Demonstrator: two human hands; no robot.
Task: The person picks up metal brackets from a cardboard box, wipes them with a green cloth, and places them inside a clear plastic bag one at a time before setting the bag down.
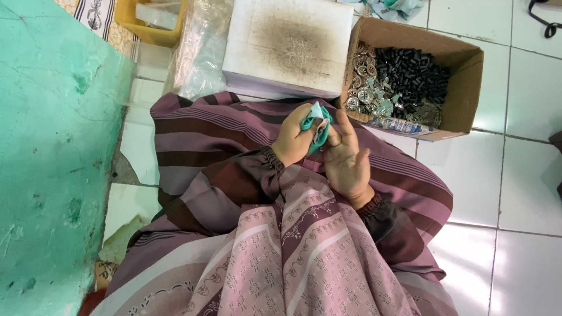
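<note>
As seen, both hands on teal piece

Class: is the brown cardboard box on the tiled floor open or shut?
Open. The brown cardboard box has its flaps up, and small black cylindrical parts and silvery round metal pieces show inside.

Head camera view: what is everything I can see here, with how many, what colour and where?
Cardboard box: one, brown, upper right on the floor.
Small parts: many, black and silvery, inside the box.
Foam block: one, white with a dark smudge, top centre.
Plastic bag: one, clear, left of the block.
Tub: one, yellow, top left.
Wall: teal, left side.
Floor tiles: white, right side.
Teal piece: one, between both hands.
Left hand: grips the teal piece.
Right hand: palm open, touching it.
</note>
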